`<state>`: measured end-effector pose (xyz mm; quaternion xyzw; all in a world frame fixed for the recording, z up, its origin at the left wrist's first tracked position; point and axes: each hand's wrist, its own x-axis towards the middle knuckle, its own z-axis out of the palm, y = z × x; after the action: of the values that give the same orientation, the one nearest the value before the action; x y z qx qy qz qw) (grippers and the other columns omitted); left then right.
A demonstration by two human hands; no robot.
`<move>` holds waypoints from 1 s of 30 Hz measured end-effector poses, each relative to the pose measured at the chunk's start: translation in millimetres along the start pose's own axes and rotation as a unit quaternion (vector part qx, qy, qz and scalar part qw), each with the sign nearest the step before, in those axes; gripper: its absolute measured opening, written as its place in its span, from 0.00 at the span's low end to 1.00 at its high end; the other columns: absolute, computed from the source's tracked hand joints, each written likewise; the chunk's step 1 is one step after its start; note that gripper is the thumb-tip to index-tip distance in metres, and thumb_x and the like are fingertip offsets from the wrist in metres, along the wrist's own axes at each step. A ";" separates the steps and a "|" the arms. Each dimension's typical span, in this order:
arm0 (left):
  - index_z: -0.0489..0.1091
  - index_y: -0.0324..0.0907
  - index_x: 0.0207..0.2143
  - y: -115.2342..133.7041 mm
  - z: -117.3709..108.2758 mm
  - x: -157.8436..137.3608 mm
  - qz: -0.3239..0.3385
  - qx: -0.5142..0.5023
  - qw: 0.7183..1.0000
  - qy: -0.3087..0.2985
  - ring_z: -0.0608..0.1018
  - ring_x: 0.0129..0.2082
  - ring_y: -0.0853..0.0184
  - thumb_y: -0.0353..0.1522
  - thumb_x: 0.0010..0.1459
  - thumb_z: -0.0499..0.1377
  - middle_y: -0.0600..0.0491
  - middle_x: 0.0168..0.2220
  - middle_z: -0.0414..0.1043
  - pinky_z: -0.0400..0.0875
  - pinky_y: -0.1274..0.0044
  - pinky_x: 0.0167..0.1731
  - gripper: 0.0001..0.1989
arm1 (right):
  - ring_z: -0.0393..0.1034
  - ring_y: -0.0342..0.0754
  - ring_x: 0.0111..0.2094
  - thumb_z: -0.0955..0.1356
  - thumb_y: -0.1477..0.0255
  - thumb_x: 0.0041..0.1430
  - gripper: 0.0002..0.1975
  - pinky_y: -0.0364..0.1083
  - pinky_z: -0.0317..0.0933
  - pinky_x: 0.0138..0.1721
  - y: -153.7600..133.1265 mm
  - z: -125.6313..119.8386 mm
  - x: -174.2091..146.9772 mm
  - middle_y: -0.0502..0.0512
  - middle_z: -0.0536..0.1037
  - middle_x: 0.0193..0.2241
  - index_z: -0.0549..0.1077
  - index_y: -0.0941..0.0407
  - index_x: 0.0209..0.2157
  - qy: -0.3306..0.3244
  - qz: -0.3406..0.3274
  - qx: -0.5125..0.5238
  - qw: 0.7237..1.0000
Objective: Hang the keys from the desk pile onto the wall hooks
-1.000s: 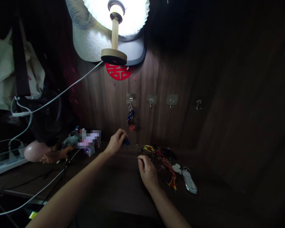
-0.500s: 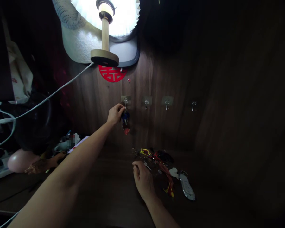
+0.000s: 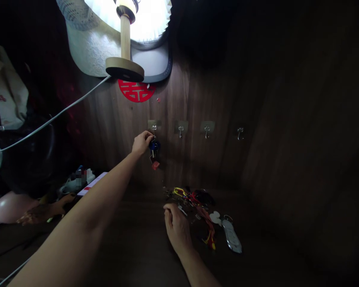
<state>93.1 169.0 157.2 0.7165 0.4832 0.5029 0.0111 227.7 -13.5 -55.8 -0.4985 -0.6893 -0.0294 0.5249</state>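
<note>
Keys (image 3: 154,147) hang at the leftmost hook (image 3: 154,128), the left hand's (image 3: 141,144) fingers clamped on them. More keyrings (image 3: 208,217) lie off the hooks, on the worktop (image 3: 128,243) beside the right hand (image 3: 178,232); its fingers curl, grip unclear.

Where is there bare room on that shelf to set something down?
The shelf looks bare between the left forearm and right hand, and, though dimly lit, right of the silvery fob. It's crowded between that hand and the fob, with keys and straps.
</note>
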 end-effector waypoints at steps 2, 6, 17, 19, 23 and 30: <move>0.72 0.44 0.36 -1.5 1.7 -4.5 0.004 -0.022 1.000 0.003 0.76 0.37 0.68 0.34 0.56 0.54 0.54 0.36 0.77 0.66 0.79 0.39 0.09 | 0.71 0.44 0.32 0.57 0.77 0.61 0.10 0.41 0.61 0.34 0.3 0.6 -0.2 0.51 0.74 0.30 0.68 0.54 0.35 0.007 0.001 -0.003 1.000; 0.71 0.44 0.39 -5.2 3.6 -17.8 0.007 -0.071 0.997 0.007 0.76 0.39 0.69 0.31 0.57 0.53 0.54 0.39 0.77 0.67 0.79 0.41 0.10 | 0.71 0.44 0.32 0.57 0.76 0.60 0.10 0.42 0.62 0.35 -0.1 0.9 0.1 0.51 0.74 0.30 0.68 0.54 0.35 0.013 0.004 -0.004 1.000; 0.70 0.43 0.39 -38.4 12.9 -110.6 -0.049 -0.084 0.994 -0.051 0.77 0.38 0.67 0.30 0.55 0.53 0.53 0.38 0.77 0.69 0.76 0.42 0.10 | 0.70 0.45 0.34 0.56 0.76 0.60 0.11 0.42 0.60 0.36 -1.3 -0.5 -1.2 0.53 0.75 0.32 0.69 0.55 0.35 -0.013 0.008 -0.005 1.000; 0.70 0.43 0.39 -46.0 17.3 -134.6 -0.062 -0.091 0.992 -0.062 0.77 0.40 0.67 0.30 0.55 0.53 0.53 0.38 0.77 0.69 0.76 0.42 0.10 | 0.69 0.45 0.34 0.56 0.76 0.61 0.11 0.42 0.59 0.35 -0.8 0.3 -1.8 0.53 0.74 0.32 0.68 0.55 0.36 -0.016 -0.001 -0.012 1.000; 0.71 0.43 0.37 -59.2 23.0 -179.7 -0.086 -0.089 0.989 -0.086 0.77 0.38 0.66 0.31 0.54 0.52 0.53 0.37 0.77 0.70 0.76 0.41 0.11 | 0.69 0.45 0.33 0.56 0.76 0.61 0.11 0.42 0.59 0.35 -0.6 1.1 -2.5 0.53 0.74 0.31 0.68 0.55 0.35 -0.019 -0.015 -0.028 0.999; 0.72 0.44 0.35 -54.4 15.6 -223.8 -0.107 -0.098 0.982 -0.125 0.77 0.38 0.65 0.34 0.54 0.50 0.54 0.37 0.77 0.70 0.75 0.41 0.12 | 0.69 0.45 0.33 0.57 0.77 0.60 0.11 0.42 0.59 0.36 -0.7 2.0 -2.2 0.52 0.74 0.31 0.68 0.55 0.35 -0.024 -0.009 -0.025 0.999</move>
<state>61.3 47.8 -36.7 0.7135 0.5000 0.4503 0.1953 225.7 -14.1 -58.0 -0.5063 -0.7048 -0.0395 0.4953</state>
